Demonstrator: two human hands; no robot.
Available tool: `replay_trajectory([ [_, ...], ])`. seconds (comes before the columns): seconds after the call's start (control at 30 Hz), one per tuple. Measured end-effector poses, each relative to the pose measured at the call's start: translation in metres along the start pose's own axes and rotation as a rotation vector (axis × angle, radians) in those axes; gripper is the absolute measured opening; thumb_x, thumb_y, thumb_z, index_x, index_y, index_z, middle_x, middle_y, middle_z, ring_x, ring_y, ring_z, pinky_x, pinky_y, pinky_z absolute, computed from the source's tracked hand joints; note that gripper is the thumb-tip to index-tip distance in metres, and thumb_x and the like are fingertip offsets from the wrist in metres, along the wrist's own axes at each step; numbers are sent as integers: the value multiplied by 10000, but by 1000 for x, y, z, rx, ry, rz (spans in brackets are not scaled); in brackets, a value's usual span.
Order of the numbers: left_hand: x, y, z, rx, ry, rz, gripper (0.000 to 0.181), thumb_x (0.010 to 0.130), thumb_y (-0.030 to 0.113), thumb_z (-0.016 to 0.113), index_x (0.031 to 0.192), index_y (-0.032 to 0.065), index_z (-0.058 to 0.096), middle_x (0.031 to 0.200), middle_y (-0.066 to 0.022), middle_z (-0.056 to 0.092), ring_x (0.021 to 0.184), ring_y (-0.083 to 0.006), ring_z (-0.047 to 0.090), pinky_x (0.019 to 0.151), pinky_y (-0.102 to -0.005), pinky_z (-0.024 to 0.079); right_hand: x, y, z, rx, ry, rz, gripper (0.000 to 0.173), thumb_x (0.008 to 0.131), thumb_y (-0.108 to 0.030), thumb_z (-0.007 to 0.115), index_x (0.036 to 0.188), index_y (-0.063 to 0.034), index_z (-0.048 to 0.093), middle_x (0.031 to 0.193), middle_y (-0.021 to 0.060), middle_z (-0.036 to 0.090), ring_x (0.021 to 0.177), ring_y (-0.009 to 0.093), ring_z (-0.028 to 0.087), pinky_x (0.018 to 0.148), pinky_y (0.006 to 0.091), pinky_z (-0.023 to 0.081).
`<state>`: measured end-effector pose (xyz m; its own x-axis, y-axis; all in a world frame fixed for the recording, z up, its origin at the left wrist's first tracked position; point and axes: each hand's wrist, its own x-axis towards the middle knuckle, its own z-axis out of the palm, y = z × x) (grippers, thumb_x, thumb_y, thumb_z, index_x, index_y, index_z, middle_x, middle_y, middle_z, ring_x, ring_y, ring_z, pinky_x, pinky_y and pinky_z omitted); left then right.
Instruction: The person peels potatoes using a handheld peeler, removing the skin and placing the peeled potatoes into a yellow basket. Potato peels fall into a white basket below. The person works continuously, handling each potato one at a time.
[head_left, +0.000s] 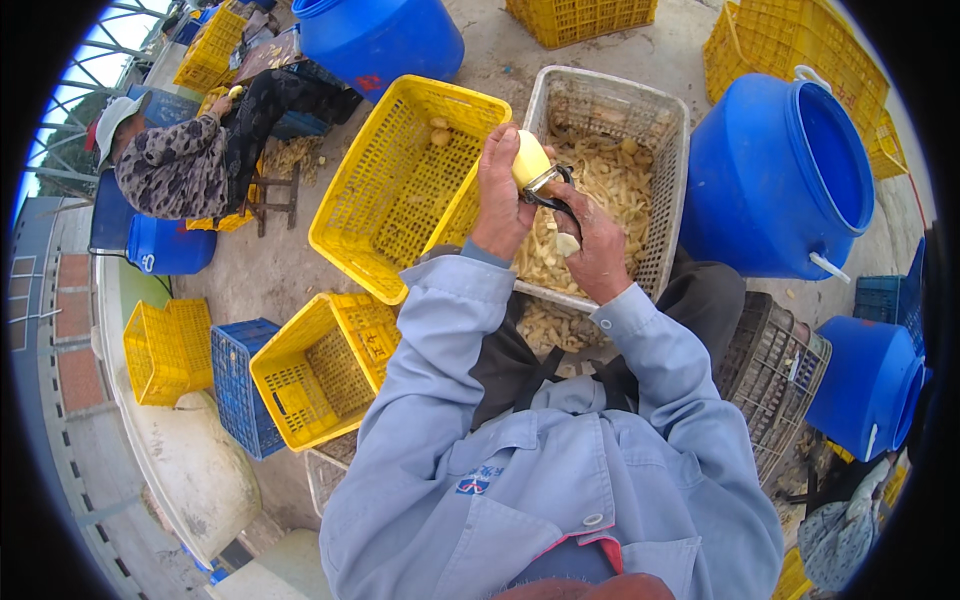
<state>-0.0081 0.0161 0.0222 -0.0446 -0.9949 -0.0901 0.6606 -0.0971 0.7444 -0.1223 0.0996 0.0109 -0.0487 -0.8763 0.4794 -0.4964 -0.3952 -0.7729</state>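
My left hand holds a pale yellow, smooth peeled vegetable, potato-like, upright between thumb and fingers. Closed around the black handle of a Y-shaped peeler is my right hand. The peeler's metal blade lies against the lower side of the vegetable. A pale slice of peel hangs at my right fingers. Both hands are above a whitish plastic crate, where a thick layer of peelings lies with a brownish round piece on top.
Left of my hands, a yellow crate holds a few round vegetables. A blue barrel stands at the right, another blue barrel at the top. A seated person works at upper left. A smaller yellow crate stands by my left elbow.
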Motion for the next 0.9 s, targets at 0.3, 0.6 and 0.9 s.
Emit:
replay_trajectory([
  [0.3, 15, 26, -2, -332, 66, 7, 229, 888, 288, 582, 1044, 134, 517, 940, -78, 583, 865, -268, 603, 757, -450, 521, -29, 39, 2, 74, -89, 285, 325, 879, -80, 580, 1201, -122, 562, 946, 154, 634, 805, 319, 628, 687, 381, 487],
  [0.6, 18, 24, -3, -355, -3, -55, 206, 844, 249, 591, 988, 114, 532, 902, -113, 610, 842, -290, 608, 809, -493, 516, 29, -19, -10, 226, -112, 158, 289, 879, -72, 586, 1166, -96, 574, 1011, 159, 654, 899, 314, 654, 752, 363, 507],
  [0.9, 19, 22, -16, -392, 6, -37, 175, 837, 211, 621, 956, 107, 546, 884, -104, 608, 832, -267, 613, 796, -452, 527, 14, -8, 0, 211, -101, 145, 281, 876, -61, 570, 1156, -77, 574, 1049, 172, 647, 895, 345, 646, 730, 386, 502],
])
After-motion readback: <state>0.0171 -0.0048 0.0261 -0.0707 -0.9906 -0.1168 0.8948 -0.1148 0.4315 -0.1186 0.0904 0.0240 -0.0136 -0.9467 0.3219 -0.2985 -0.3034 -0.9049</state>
